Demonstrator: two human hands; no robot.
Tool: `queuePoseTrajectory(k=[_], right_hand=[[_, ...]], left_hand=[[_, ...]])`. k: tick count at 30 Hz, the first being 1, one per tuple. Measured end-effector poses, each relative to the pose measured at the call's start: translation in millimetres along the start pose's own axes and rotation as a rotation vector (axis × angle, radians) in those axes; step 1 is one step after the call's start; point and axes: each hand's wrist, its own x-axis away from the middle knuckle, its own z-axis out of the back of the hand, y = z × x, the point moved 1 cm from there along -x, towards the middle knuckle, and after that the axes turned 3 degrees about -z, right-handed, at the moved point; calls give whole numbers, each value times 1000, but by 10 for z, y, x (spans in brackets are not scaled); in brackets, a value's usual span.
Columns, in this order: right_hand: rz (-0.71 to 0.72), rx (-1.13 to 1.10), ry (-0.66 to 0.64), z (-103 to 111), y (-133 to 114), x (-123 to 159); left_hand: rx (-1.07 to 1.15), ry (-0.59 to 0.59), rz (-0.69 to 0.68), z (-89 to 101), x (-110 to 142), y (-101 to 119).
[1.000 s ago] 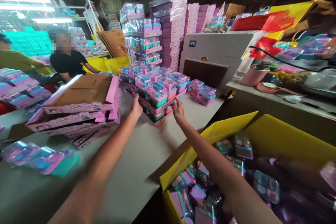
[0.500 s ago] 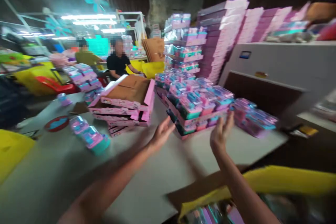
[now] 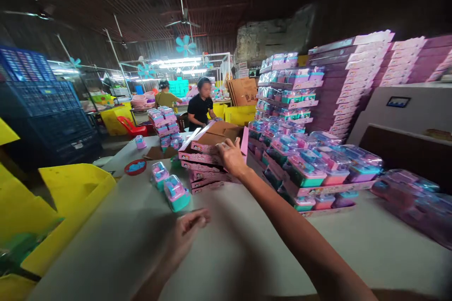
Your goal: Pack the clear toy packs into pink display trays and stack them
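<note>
My right hand (image 3: 232, 156) grips the near wall of the top pink cardboard tray (image 3: 202, 146), fingers over its edge. Brown board shows inside this tray, which sits tilted on a stack of similar pink trays (image 3: 203, 176). Slightly blurred, my left hand (image 3: 189, 230) hovers over the white table (image 3: 226, 240) with fingers loosely bent and nothing visible in it. Just beyond it stand two small clear-lidded boxes, one with a teal base (image 3: 177, 194) and another behind it (image 3: 160, 175).
Right of the stack, filled trays of boxes (image 3: 318, 169) stand layered, with a taller pile (image 3: 287, 87) behind. More clear-lidded packs (image 3: 413, 202) lie at far right. A red dish (image 3: 135, 167) holds blue pieces. A co-worker in black (image 3: 200, 106) sits across; yellow bins (image 3: 76, 188) line the left.
The view has swung left. My right hand has moved from beside the filled trays onto the top empty tray. My left hand has drawn back toward me, its fingers more bent.
</note>
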Motion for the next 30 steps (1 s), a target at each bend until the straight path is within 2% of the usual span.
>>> queuePoseTrajectory(k=[3, 5, 7, 9, 11, 12, 14, 16, 17, 18, 19, 21, 22, 23, 25, 30], right_hand=[[115, -70, 147, 359, -171, 386], [226, -138, 188, 582, -438, 816], [342, -189, 158, 712, -806, 1302], [462, -221, 80, 755, -1178, 1764], [555, -289, 13, 747, -1440, 2124], [554, -348, 4, 731, -1502, 2242], [388, -487, 31, 655, -1480, 2337], [53, -577, 29, 488, -1330, 2280], [-127, -594, -34, 364, -1246, 2223], [-292, -599, -168, 218, -1177, 2163], [-438, -602, -357, 60, -1132, 2113], [-636, -588, -695, -238, -1115, 2050], [-686, -574, -797, -361, -1134, 2032], [-709, -557, -845, -464, -1162, 2016], [-712, -523, -856, -616, -1216, 1982], [-712, -399, -872, -833, -1212, 1858]], left_hand=[[184, 153, 42, 468, 51, 276], [307, 182, 81, 705, 78, 484], [364, 192, 100, 855, 135, 627], [318, 239, 65, 933, 258, 640], [210, 321, 44, 968, 468, 504], [162, 363, 61, 978, 601, 390], [105, 444, 117, 995, 889, 111], [89, 489, 129, 1012, 1150, -178], [88, 486, 116, 1020, 1251, -311], [80, 474, 97, 1031, 1325, -430], [51, 458, 84, 1045, 1369, -533], [-113, 443, 91, 1097, 1362, -686], [-250, 445, 107, 1135, 1312, -734], [-398, 447, 125, 1179, 1236, -765], [-632, 435, 144, 1267, 1031, -785], [-835, 364, 118, 1394, 592, -746]])
